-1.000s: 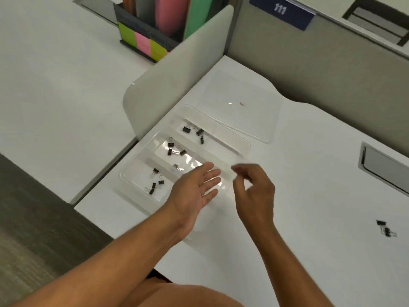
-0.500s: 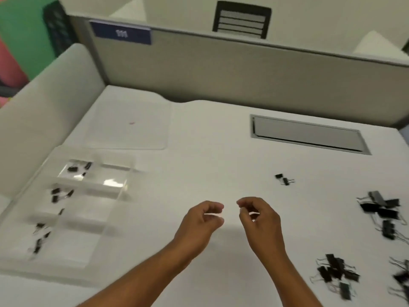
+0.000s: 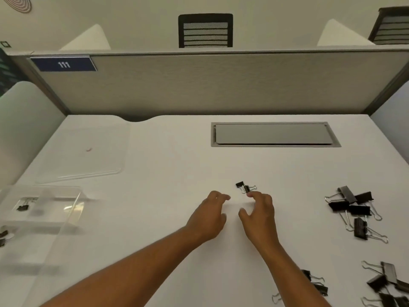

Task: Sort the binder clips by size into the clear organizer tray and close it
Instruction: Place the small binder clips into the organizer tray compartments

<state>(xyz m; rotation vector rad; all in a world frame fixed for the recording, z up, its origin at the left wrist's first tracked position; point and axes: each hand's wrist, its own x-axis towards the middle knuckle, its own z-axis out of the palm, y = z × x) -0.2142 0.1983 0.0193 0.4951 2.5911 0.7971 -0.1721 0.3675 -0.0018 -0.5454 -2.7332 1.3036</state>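
Two small black binder clips (image 3: 244, 187) lie on the white desk (image 3: 168, 173) just beyond my empty, loosely curled right hand (image 3: 260, 214) and left hand (image 3: 209, 216), while the clear plastic organizer tray (image 3: 44, 209) sits open at far left, its lid (image 3: 84, 151) behind it.

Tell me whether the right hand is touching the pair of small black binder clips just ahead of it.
Cannot tell. In the head view the right hand's fingertips meet the near edge of the small black binder clips with no clear gap, but contact isn't plain.
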